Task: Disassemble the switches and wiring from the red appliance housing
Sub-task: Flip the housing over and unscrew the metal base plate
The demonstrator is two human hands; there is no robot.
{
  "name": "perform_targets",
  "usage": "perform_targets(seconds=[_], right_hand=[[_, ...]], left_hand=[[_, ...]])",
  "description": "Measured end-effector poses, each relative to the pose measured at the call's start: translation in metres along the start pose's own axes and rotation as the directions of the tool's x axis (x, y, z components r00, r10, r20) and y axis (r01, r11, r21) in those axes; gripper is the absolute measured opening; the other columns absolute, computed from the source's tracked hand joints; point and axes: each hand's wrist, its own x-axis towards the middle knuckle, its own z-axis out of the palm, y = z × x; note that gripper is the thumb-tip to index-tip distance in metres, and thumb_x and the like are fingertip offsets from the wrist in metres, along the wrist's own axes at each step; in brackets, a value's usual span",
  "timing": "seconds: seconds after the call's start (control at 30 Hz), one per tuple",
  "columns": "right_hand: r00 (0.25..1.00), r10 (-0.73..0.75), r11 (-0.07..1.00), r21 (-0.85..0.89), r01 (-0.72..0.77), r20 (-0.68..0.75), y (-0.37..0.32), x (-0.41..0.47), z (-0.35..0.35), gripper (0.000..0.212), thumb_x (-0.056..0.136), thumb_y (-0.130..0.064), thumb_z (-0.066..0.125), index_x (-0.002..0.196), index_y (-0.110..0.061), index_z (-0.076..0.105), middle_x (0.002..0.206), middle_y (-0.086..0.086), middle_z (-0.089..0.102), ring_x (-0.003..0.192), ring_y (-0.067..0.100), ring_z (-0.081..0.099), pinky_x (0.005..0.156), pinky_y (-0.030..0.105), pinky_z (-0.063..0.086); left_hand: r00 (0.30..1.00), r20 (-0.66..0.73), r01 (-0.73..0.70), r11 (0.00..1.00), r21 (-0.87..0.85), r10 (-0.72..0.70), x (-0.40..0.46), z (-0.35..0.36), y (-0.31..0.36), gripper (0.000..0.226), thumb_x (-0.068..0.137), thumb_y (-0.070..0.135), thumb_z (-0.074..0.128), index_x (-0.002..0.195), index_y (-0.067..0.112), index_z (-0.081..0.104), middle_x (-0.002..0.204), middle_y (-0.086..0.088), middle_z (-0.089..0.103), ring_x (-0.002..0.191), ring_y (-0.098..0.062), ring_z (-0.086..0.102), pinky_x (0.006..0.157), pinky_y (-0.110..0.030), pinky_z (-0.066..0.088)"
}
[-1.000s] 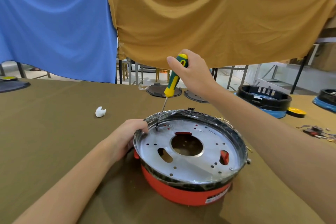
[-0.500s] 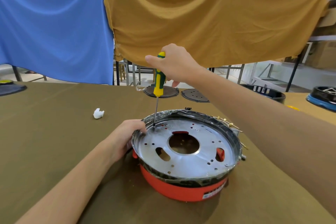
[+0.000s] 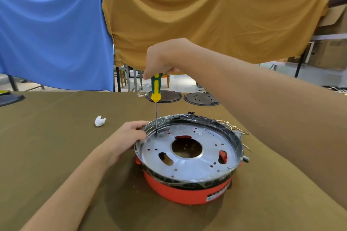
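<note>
The red appliance housing [image 3: 185,192] sits on the brown table, capped by a silver metal plate [image 3: 189,170] with a round centre hole and several small holes. My left hand [image 3: 124,139] grips the housing's left rim. My right hand [image 3: 165,58] holds the top of a green-and-yellow screwdriver [image 3: 156,90], which stands upright with its tip on the plate near the far-left rim. Thin brass-coloured wires [image 3: 236,129] stick out at the housing's far right side.
A small white scrap [image 3: 99,121] lies on the table left of the housing. Two dark round plates [image 3: 201,99] lie at the table's far edge. Blue [image 3: 52,39] and mustard cloths [image 3: 206,18] hang behind. A dark flat object [image 3: 9,98] sits far left.
My right hand has shifted left and over the top of the handle, bringing the screwdriver from tilted to upright. The tip stays at the same spot; my left hand holds the rim.
</note>
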Motion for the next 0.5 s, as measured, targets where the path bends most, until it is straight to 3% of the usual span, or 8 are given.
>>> perform_targets(seconds=[0.07, 0.17, 0.27, 0.4, 0.5], right_hand=[[0.997, -0.016, 0.999, 0.041, 0.013, 0.071, 0.002, 0.007, -0.002, 0.040, 0.100, -0.041, 0.051, 0.069, -0.016, 0.050, 0.046, -0.003, 0.043, 0.035, 0.012, 0.037, 0.048, 0.022, 0.035], [0.984, -0.033, 0.980, 0.197, -0.002, 0.174, 0.015, 0.016, 0.000, 0.038, 0.099, -0.044, 0.054, 0.084, -0.009, 0.057, 0.065, 0.005, 0.046, 0.050, 0.016, 0.039, 0.054, 0.024, 0.040], [0.974, -0.056, 0.943, 0.332, -0.021, 0.220, 0.026, 0.022, 0.002, 0.035, 0.097, -0.042, 0.060, 0.094, -0.008, 0.060, 0.068, 0.003, 0.044, 0.053, 0.014, 0.041, 0.052, 0.024, 0.046], [0.967, -0.141, 0.927, 0.371, 0.053, 0.213, 0.029, 0.013, -0.002, 0.008, 0.097, -0.020, 0.064, 0.099, -0.022, 0.057, 0.092, 0.003, 0.057, 0.071, 0.014, 0.054, 0.061, 0.023, 0.055], [0.970, -0.180, 0.933, 0.341, 0.116, 0.162, 0.020, 0.003, -0.002, 0.017, 0.094, -0.009, 0.064, 0.100, -0.023, 0.057, 0.103, 0.000, 0.056, 0.089, 0.017, 0.061, 0.069, 0.024, 0.058]], left_hand=[[1.000, 0.002, -0.013, 1.000, 0.001, 0.013, 0.000, 0.001, -0.001, 0.055, 0.071, -0.001, 0.049, 0.103, 0.034, 0.077, 0.101, -0.006, 0.077, 0.100, -0.031, 0.071, 0.096, -0.049, 0.054], [1.000, 0.000, -0.014, 1.000, -0.013, 0.014, -0.001, 0.003, 0.000, 0.058, 0.058, 0.008, 0.050, 0.101, 0.036, 0.077, 0.101, -0.006, 0.077, 0.102, -0.031, 0.070, 0.098, -0.050, 0.053], [1.000, 0.001, -0.018, 1.000, -0.015, 0.018, -0.001, 0.002, -0.001, 0.061, 0.055, 0.008, 0.049, 0.102, 0.035, 0.077, 0.101, -0.008, 0.076, 0.103, -0.035, 0.069, 0.098, -0.052, 0.052], [1.000, -0.014, -0.024, 1.000, 0.014, 0.024, -0.001, 0.002, 0.000, 0.062, 0.056, 0.009, 0.048, 0.104, 0.036, 0.077, 0.101, -0.011, 0.076, 0.097, -0.033, 0.070, 0.098, -0.051, 0.050], [0.999, -0.027, -0.032, 0.999, 0.012, 0.033, -0.002, 0.002, 0.000, 0.060, 0.059, 0.006, 0.047, 0.103, 0.036, 0.077, 0.101, -0.011, 0.076, 0.104, -0.038, 0.067, 0.097, -0.052, 0.050]])
